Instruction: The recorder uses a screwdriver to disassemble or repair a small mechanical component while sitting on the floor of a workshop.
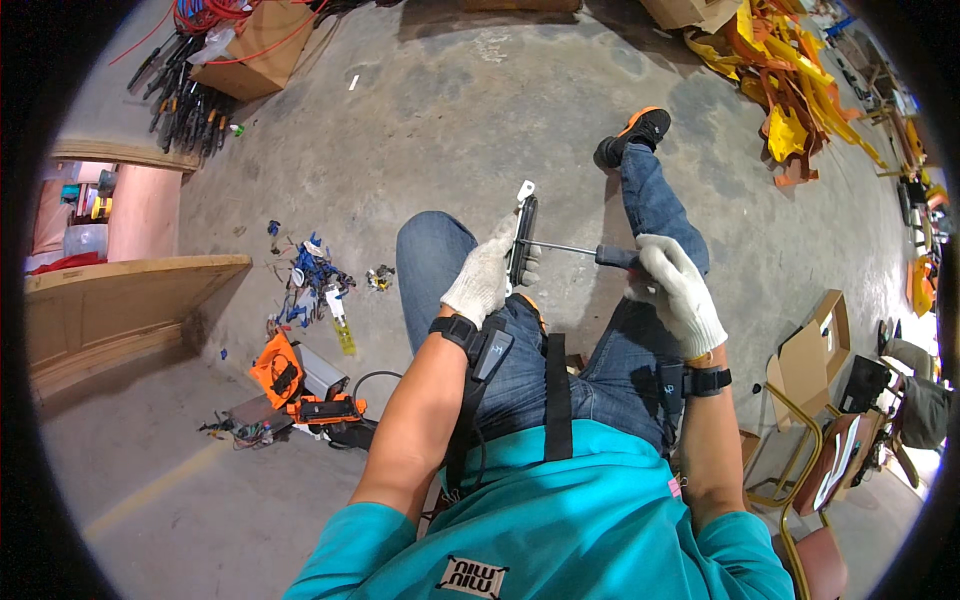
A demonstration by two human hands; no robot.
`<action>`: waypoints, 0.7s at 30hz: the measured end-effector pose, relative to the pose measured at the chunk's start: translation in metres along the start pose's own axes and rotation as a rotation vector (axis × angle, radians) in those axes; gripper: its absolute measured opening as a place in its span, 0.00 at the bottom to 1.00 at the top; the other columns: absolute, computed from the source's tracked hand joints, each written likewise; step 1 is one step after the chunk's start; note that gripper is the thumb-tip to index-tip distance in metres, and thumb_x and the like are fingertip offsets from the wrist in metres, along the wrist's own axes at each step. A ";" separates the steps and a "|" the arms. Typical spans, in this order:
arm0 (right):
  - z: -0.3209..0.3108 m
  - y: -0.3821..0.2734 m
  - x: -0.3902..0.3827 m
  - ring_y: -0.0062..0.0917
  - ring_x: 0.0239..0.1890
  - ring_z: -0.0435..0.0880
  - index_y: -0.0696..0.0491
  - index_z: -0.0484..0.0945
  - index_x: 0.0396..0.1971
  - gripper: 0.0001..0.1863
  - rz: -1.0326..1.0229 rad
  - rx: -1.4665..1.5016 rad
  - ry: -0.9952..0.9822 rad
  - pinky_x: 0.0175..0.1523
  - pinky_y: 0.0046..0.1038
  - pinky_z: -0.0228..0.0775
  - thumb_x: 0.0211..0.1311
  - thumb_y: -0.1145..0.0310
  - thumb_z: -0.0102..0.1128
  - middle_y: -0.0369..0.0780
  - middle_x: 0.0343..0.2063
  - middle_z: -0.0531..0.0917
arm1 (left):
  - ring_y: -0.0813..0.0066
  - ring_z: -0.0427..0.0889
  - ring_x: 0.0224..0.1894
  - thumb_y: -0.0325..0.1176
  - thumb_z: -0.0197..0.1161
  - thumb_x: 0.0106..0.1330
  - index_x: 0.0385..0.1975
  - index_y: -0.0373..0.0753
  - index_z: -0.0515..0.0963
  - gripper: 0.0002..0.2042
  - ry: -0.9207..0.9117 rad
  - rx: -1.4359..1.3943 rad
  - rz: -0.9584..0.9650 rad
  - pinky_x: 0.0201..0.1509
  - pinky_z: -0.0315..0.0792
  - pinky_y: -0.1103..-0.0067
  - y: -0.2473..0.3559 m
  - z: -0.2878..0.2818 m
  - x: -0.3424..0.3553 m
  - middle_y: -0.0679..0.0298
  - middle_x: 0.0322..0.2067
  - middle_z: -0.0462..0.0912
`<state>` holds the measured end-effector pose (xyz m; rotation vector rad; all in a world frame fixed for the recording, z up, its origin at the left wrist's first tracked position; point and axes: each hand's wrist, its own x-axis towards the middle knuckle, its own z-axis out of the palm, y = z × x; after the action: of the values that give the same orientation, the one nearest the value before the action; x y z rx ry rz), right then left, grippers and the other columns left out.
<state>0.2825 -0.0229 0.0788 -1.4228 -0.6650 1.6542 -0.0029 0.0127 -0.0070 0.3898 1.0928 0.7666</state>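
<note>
My left hand (483,270), in a white work glove, is closed round a long narrow black part (524,232) with a silver bracket and a holed tab at its upper end. It holds the part upright over my lap. A screwdriver (613,257) with a dark handle is gripped in my right hand (682,292), also gloved in white. Its thin metal shaft points left, and the tip meets the side of the black part. Whether the tip sits in a screw is too small to tell.
Blue and dark scraps (312,270) lie on the concrete floor at left, above an orange and grey device (300,380). Wooden panels (130,290) stand at far left. Yellow plastic pieces (785,130) are heaped at upper right. A cardboard box (815,350) and a metal-framed chair (800,440) are at right.
</note>
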 end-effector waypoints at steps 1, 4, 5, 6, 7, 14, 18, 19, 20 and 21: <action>-0.001 -0.007 0.001 0.19 0.37 0.81 0.58 0.77 0.59 0.21 0.075 -0.069 -0.021 0.44 0.23 0.78 0.74 0.61 0.63 0.37 0.40 0.82 | 0.71 0.84 0.31 0.52 0.49 0.83 0.59 0.39 0.75 0.22 -0.004 -0.022 0.008 0.36 0.82 0.75 -0.001 -0.001 0.001 0.58 0.37 0.85; -0.007 -0.007 0.005 0.19 0.37 0.80 0.60 0.76 0.61 0.24 0.118 -0.138 -0.020 0.46 0.22 0.77 0.72 0.62 0.65 0.36 0.38 0.82 | 0.71 0.84 0.30 0.52 0.49 0.83 0.60 0.39 0.75 0.22 -0.010 -0.042 0.004 0.35 0.82 0.75 -0.001 0.000 0.002 0.58 0.36 0.85; -0.009 -0.003 0.007 0.20 0.37 0.80 0.60 0.75 0.61 0.25 0.088 -0.138 0.001 0.46 0.22 0.76 0.71 0.62 0.66 0.36 0.38 0.82 | 0.71 0.84 0.30 0.52 0.49 0.83 0.60 0.39 0.75 0.22 -0.009 -0.041 -0.009 0.35 0.82 0.75 0.000 0.001 0.002 0.58 0.36 0.85; -0.008 0.002 0.009 0.20 0.37 0.80 0.60 0.75 0.61 0.25 0.088 -0.139 0.001 0.46 0.22 0.76 0.71 0.62 0.66 0.36 0.38 0.82 | 0.71 0.84 0.30 0.52 0.49 0.83 0.60 0.39 0.75 0.22 -0.009 -0.041 -0.008 0.35 0.82 0.75 -0.001 0.000 0.003 0.58 0.36 0.85; -0.005 0.008 0.009 0.20 0.37 0.80 0.59 0.75 0.62 0.24 0.002 -0.095 0.000 0.45 0.23 0.77 0.73 0.61 0.64 0.36 0.40 0.81 | 0.71 0.84 0.30 0.52 0.49 0.83 0.60 0.39 0.75 0.22 -0.012 -0.045 0.000 0.35 0.82 0.75 -0.001 -0.001 0.003 0.58 0.36 0.85; -0.005 0.014 0.007 0.19 0.38 0.80 0.57 0.74 0.63 0.24 -0.034 -0.115 0.025 0.44 0.23 0.77 0.74 0.59 0.63 0.38 0.44 0.79 | 0.72 0.84 0.29 0.54 0.50 0.82 0.60 0.39 0.75 0.24 0.018 0.017 -0.011 0.34 0.82 0.75 0.000 0.001 0.001 0.58 0.36 0.85; -0.010 -0.002 0.006 0.18 0.37 0.79 0.58 0.75 0.63 0.26 0.185 -0.192 -0.040 0.45 0.19 0.73 0.72 0.58 0.65 0.35 0.39 0.81 | 0.72 0.84 0.28 0.55 0.51 0.82 0.60 0.39 0.76 0.24 0.011 0.016 0.012 0.34 0.81 0.75 0.000 0.000 -0.001 0.58 0.36 0.85; -0.006 0.004 0.007 0.17 0.37 0.79 0.58 0.75 0.63 0.26 0.086 -0.160 0.004 0.43 0.19 0.73 0.73 0.57 0.64 0.35 0.39 0.82 | 0.71 0.84 0.28 0.54 0.51 0.82 0.60 0.39 0.76 0.24 0.014 -0.002 0.011 0.34 0.81 0.75 -0.001 0.002 -0.001 0.58 0.36 0.85; -0.005 0.010 0.009 0.17 0.36 0.79 0.59 0.75 0.63 0.26 -0.014 -0.129 0.048 0.40 0.19 0.73 0.74 0.57 0.63 0.35 0.39 0.82 | 0.71 0.84 0.28 0.54 0.51 0.82 0.60 0.40 0.76 0.24 0.016 -0.020 0.010 0.34 0.81 0.75 -0.001 0.003 0.000 0.59 0.36 0.85; -0.010 0.019 0.013 0.17 0.36 0.79 0.59 0.75 0.63 0.26 -0.014 -0.130 0.047 0.40 0.19 0.73 0.74 0.57 0.63 0.35 0.39 0.82 | 0.71 0.84 0.28 0.54 0.51 0.82 0.60 0.40 0.76 0.24 0.017 -0.021 0.011 0.34 0.81 0.75 -0.001 0.002 0.001 0.59 0.36 0.85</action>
<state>0.2873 -0.0230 0.0546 -1.5407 -0.7662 1.5866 -0.0001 0.0129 -0.0071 0.3724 1.0983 0.7922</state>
